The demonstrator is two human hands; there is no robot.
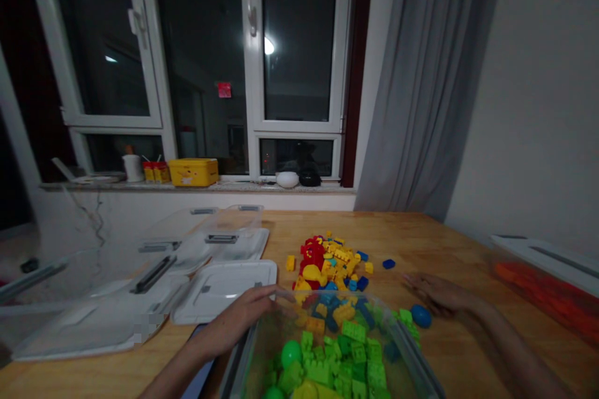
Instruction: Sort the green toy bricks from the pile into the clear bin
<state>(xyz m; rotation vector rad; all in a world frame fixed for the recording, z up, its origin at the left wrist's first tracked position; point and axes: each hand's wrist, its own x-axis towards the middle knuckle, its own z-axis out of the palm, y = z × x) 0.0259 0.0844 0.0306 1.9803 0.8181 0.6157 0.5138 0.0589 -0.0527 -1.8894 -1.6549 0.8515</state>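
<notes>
A clear plastic storage box [255,349] stands in front of me with green building blocks [358,352] and green balls [291,355] inside. My left hand [255,307] grips its far left corner, fingers over the rim. To the right of the box, my right hand [433,292] reaches low over the table with fingers stretched out and nothing visible in them. Close to that hand are a blue ball [421,316] and a flat blue block [389,264]. Beyond the box lies a pile of yellow blocks [344,257], red blocks [312,254] and blue blocks [362,283].
White box lids [224,280] and clear plastic boxes [241,217] sit at the left. A lidded box of orange-red pieces [547,290] stands on the right side of the wooden table [449,249]. A yellow box [193,172] is on the windowsill behind.
</notes>
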